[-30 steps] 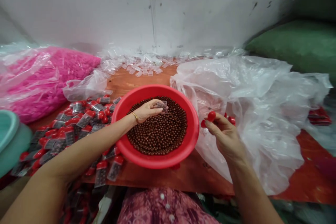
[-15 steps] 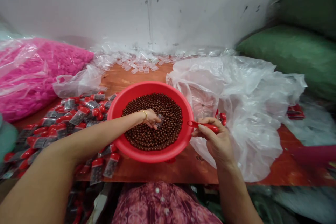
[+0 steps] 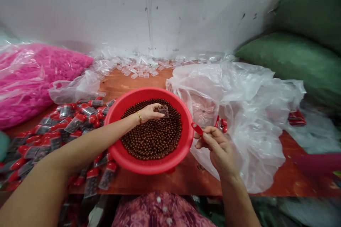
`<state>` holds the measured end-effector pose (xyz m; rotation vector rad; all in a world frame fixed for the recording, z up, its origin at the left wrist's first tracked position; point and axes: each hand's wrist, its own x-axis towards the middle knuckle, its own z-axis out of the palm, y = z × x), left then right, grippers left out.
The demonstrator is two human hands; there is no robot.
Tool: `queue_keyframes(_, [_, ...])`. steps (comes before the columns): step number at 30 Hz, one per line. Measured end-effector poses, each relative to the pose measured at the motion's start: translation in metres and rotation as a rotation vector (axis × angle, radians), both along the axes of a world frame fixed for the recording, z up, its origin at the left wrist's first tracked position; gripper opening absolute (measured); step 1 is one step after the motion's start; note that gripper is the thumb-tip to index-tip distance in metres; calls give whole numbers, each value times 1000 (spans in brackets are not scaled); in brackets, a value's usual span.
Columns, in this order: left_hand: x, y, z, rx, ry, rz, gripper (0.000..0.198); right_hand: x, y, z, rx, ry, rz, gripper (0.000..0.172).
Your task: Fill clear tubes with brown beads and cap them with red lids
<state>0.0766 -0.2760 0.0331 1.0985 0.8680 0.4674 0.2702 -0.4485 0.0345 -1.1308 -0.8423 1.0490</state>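
Observation:
My left hand (image 3: pixel 149 112) grips a small clear plastic container (image 3: pixel 164 111) that has dark brown balls in it. It is over the brown balls (image 3: pixel 151 140) heaped in a red basin (image 3: pixel 147 169). Just outside the basin's right rim, my right hand (image 3: pixel 217 146) pinches a red plastic cap (image 3: pixel 197 128) between thumb and fingers, its hollow end turned upward. To the left of the basin lie several filled clear containers with red caps (image 3: pixel 76 123), in a loose pile partly covered by my left forearm.
A bag of pink pieces (image 3: pixel 42 74) lies at the left. Small clear containers (image 3: pixel 141 72) are strewn along the wall. Right of the basin spreads a crumpled clear plastic bag (image 3: pixel 247 113) with red caps (image 3: pixel 223 124) near its opening. Green sacks (image 3: pixel 287 55) stand at the far right.
My left hand has lifted the clear container up out of the brown balls, and balls now show inside it. My right hand has turned the red cap so its hollow end faces up.

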Motion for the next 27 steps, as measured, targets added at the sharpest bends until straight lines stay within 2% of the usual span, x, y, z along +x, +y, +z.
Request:
queue_keyframes(5, [-18, -22, 14, -91, -141, 25, 58, -13, 11, 7, -35, -35, 159, 40])
queue_keyframes(10, [-23, -44, 23, -157, -59, 9, 48, -24, 21, 16, -54, 5, 166, 32])
queue_keyframes(15, [-21, -59, 24, 23, -85, -15, 46, -36, 29, 18, -92, 0, 175, 40])
queue_keyframes(18, [-18, -63, 22, 154, -104, -39, 45, -41, 36, 16, -21, -175, 176, 41])
queue_keyframes(22, [-15, -64, 22, 271, -118, -146, 41, -44, 45, 12, 93, -425, 203, 36])
queue_keyframes(27, [-13, -67, 25, 297, -121, -189, 41, -45, 48, 7, 185, -564, 184, 31])
